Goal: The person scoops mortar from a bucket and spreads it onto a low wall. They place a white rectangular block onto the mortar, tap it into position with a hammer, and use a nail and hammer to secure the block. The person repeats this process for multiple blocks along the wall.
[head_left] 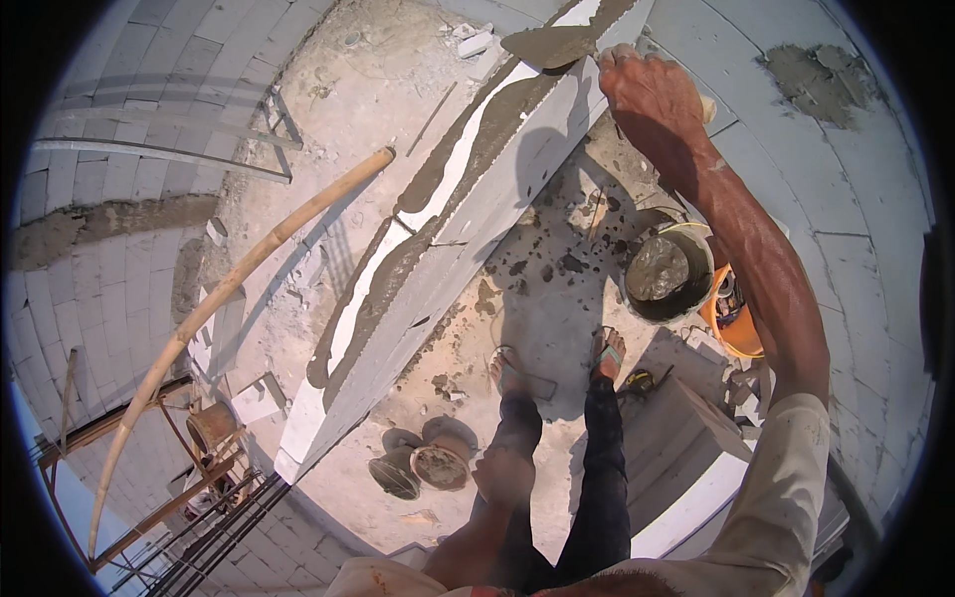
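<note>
My right hand (652, 95) is closed around the handle of a trowel, at the far end of a low wall of pale blocks (468, 249). Grey mortar lies on the trowel's blade (550, 46), which rests at or just above the wall's top. Two uneven strips of mortar (398, 274) run along that top, with a bare white band (453, 164) between them. My left hand (502, 473) hangs low by my left knee, away from the wall; its fingers are too blurred to read.
A mortar bucket (696, 254) and an orange bucket of tools (741, 333) stand right of my feet. Large blocks (686, 428) lie nearer. Two small buckets (396, 476) sit left of my legs. A long bamboo pole (239, 269) crosses the left. Mortar crumbs litter the floor.
</note>
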Motion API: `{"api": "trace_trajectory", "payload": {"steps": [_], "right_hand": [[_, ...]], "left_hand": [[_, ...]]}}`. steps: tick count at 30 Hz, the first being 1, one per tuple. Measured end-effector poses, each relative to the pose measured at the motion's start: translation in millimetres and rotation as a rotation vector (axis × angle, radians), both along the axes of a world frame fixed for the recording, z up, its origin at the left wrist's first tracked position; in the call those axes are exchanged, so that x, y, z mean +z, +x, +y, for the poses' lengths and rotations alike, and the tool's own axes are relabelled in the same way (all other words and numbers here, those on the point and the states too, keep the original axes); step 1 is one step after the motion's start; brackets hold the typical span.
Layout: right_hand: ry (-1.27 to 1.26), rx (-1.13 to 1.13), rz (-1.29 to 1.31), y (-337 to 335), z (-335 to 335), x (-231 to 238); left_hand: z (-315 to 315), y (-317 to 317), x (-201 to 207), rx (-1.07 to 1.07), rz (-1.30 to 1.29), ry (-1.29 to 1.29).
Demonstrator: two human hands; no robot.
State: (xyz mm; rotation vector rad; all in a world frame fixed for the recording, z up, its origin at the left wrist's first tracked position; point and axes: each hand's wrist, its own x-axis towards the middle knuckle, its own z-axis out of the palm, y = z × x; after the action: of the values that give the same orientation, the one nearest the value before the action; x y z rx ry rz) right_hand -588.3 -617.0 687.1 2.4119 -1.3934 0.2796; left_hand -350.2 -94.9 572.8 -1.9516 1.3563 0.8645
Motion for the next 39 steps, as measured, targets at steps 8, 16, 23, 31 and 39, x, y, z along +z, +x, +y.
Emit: {"api": "trace_trajectory", "payload": {"steps": [8,16,23,31,39], "right_hand": [[0.386,0.482,-0.301,116.5,123.0,4.8],[0.879,-0.166,-1.162,54.7,288.0,-68.6],[1.200,-1.172,-2.142,-14.8,412.8,-191.5],[1.022,-1.431,-2.607,-53.3,453.8,-224.8],[0.924,-1.483,-2.901,-91.9,455.4,-226.2]], "left_hand": [[6.1,1.6,-27.3,-0.071,-0.021,-0.048],[11.2,22.1,-40.4,-0.338,0.029,-0.147],[1.3,1.9,-61.3,-0.365,0.061,-0.054],[-116.1,-62.9,-109.3,0.032,0.370,-0.367],[-431.9,-406.2,-143.2,0.792,0.912,0.125]]}}
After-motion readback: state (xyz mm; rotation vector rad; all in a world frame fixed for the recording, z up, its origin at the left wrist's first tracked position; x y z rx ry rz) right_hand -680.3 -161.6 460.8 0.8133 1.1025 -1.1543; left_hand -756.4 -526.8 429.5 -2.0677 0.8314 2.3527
